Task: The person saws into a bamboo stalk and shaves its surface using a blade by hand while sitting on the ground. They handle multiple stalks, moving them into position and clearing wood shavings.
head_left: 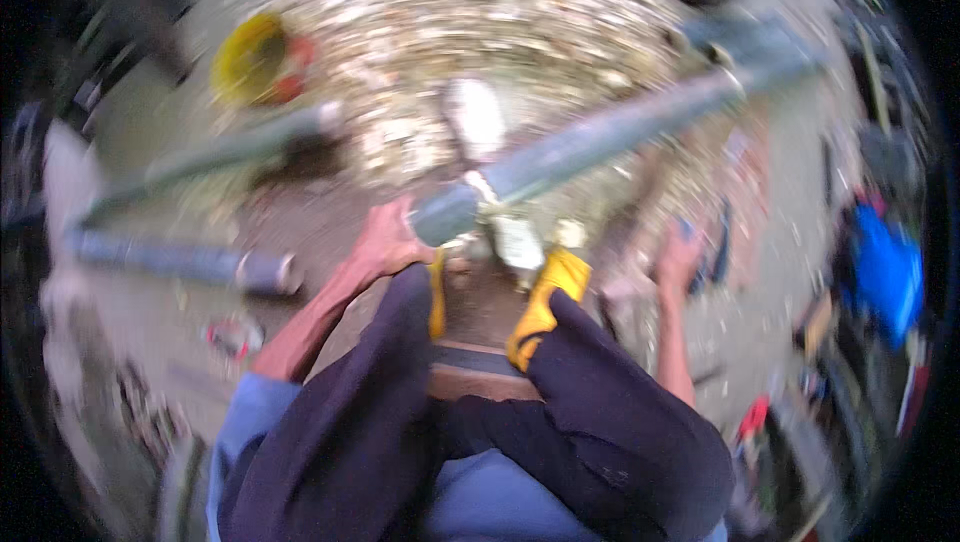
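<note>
A thick green bamboo pole [620, 132] slants from between my knees up to the far right, its near end low. My left hand [392, 234] is closed round that near end. A pale, shiny piece [475, 120] stands just beyond the pole, and another whitish block [518, 244] lies on the near side; blur hides what they are. Out to the right, my right hand [680, 257] reaches down beside a dark, narrow tool [722, 242], apart from the pole. Its fingers are smeared by motion, with a small blue spot at them.
Pale shavings [440, 12] cover the ground ahead. A yellow bucket [240, 60] lies tipped at the far left. Two more bamboo lengths [190, 260] rest on the left. My feet wear yellow footwear [550, 304]. A blue bag-like thing [888, 270] sits among clutter at right.
</note>
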### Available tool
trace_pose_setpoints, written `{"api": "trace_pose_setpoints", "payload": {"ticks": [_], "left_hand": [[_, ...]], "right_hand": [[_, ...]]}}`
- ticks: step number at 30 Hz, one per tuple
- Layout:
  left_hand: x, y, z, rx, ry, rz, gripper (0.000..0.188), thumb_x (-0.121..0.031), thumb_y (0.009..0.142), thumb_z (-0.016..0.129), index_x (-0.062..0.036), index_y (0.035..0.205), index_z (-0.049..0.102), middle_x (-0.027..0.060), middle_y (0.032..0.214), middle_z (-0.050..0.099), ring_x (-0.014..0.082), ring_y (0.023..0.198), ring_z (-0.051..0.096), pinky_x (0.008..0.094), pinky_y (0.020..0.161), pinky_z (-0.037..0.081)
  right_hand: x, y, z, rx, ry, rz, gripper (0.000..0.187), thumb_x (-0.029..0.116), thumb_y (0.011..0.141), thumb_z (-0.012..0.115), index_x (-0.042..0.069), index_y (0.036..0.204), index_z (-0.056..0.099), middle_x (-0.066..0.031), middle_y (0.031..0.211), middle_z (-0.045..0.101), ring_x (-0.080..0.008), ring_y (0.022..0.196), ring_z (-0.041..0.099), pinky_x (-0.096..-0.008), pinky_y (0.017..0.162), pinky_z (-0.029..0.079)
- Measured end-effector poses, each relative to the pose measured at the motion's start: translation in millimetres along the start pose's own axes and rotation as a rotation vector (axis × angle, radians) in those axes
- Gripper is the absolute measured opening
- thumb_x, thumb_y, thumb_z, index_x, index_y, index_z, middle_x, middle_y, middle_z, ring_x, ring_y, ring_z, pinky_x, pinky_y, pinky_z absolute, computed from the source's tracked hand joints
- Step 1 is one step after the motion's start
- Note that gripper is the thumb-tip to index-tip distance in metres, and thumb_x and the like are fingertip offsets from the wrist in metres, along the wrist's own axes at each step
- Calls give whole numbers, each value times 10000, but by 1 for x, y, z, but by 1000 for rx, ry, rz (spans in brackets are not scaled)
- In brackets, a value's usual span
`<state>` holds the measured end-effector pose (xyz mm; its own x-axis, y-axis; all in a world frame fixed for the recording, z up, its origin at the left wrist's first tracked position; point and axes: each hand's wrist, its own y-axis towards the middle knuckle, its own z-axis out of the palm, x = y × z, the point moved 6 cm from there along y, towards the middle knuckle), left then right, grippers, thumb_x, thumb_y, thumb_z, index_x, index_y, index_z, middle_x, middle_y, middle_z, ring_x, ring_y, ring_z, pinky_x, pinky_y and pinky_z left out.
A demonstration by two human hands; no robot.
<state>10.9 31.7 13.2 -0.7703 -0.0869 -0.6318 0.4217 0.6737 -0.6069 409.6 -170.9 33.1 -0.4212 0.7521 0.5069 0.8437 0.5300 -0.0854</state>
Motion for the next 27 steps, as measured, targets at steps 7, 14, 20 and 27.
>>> {"api": "trace_pose_setpoints", "payload": {"ticks": [7, 14, 20, 27], "left_hand": [[105, -98, -144, -189, 360, -28, 678, -166, 507, 800, -94, 1138, 562, 134, 1024, 646, 317, 928, 629, 378, 805, 501], [237, -162, -248, -624, 749, -203, 782, -116, 517, 763, -130, 1251, 492, 154, 1185, 550, 343, 1118, 509, 432, 941, 404], [6, -46, -110, -422, 701, 337, 948, -221, 516, 803, -131, 1356, 375, 148, 1339, 380, 330, 1264, 358, 495, 1037, 280], [-98, 99, -26, -417, 763, 452, 771, -128, 591, 740, -69, 1286, 413, 144, 1132, 536, 313, 1103, 510, 493, 949, 372]], "right_hand": [[-78, -12, 3, -8, -242, -55, 665, 227, 872, 575, 1, 1409, 254, -252, 1392, 356, -410, 1219, 409, -425, 1000, 342], [-56, -21, 19, 27, -448, -200, 714, 278, 842, 599, 1, 1399, 250, -319, 1203, 495, -443, 1070, 518, -475, 895, 409], [-73, -17, 24, 82, -382, -12, 801, 262, 829, 622, 53, 1433, 138, -338, 968, 600, -491, 893, 581, -520, 778, 439], [-60, -20, 23, 61, -411, 7, 833, 225, 804, 628, 90, 1442, 108, -323, 914, 614, -494, 860, 585, -522, 765, 437]]}}
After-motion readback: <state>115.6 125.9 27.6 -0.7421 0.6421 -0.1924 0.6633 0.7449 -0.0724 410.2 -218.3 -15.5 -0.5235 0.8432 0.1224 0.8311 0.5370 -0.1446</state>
